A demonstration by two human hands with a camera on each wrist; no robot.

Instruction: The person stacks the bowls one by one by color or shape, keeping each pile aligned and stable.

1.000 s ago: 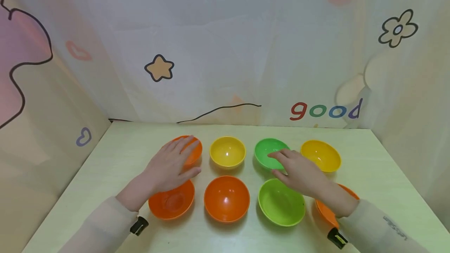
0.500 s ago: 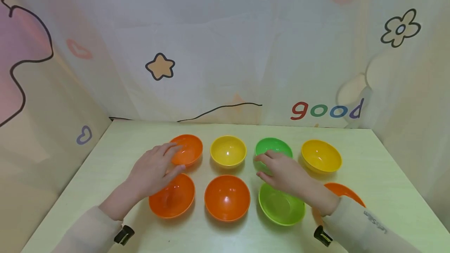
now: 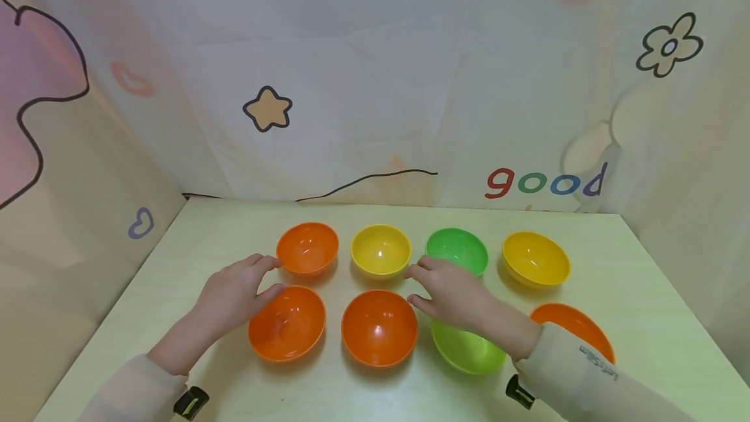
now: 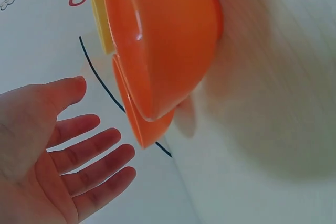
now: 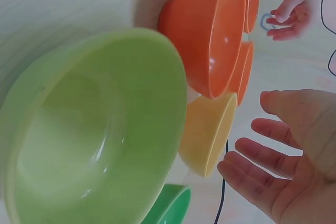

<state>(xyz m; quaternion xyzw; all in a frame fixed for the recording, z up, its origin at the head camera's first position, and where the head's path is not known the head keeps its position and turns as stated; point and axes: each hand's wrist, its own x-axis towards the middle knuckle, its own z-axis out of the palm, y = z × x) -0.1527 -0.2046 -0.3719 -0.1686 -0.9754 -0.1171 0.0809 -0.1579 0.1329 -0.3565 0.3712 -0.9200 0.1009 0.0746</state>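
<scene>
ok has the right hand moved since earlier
Yes: the right hand has moved left; its fingertips, earlier over the rear green bowl, now reach left of it.

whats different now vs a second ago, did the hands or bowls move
Both hands moved. The left hand drew back leftward and toward the person from over the back-row orange bowl, which now shows almost whole. The right hand shifted left, from the back-row green bowl toward the left yellow bowl. Neither took hold of or let go of anything. The bowls stayed in place.
</scene>
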